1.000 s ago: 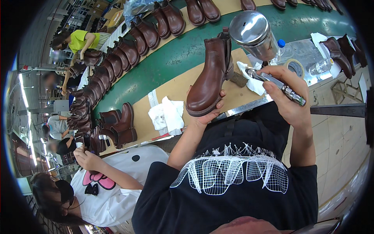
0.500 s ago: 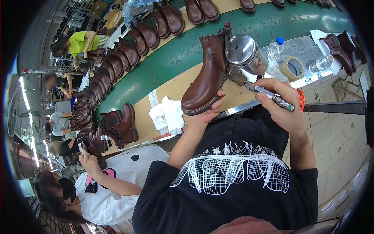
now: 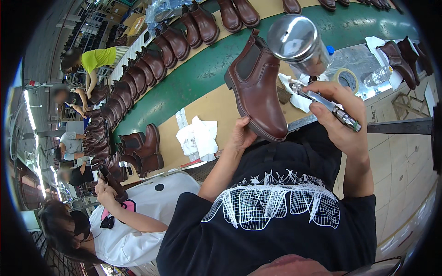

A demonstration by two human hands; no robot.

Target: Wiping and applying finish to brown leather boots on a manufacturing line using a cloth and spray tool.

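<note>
A brown leather ankle boot [image 3: 263, 99] with dark elastic side panels is held up over the bench, tilted with its toe toward me. The fingers of my left hand [image 3: 242, 135] grip the sole near the toe. My right hand [image 3: 344, 112] is wrapped around a metal spray gun [image 3: 301, 43] with a shiny round cup, close to the right side of the boot. The spray gun's nozzle is partly hidden by its cup and my fingers. A small brown block [image 3: 283, 95] lies behind the boot.
Pairs of brown boots [image 3: 136, 69] line the far side of the green belt [image 3: 202, 76]. A white cloth [image 3: 202, 135] lies on the cardboard to the left. Tape [image 3: 346, 79] and a plastic bottle [image 3: 378, 77] sit at right. A co-worker [image 3: 133, 230] works at my left.
The boot has been turned, its toe swinging to the right and its elastic side panel now showing. My right hand and the spray gun have shifted slightly right, the cup rising.
</note>
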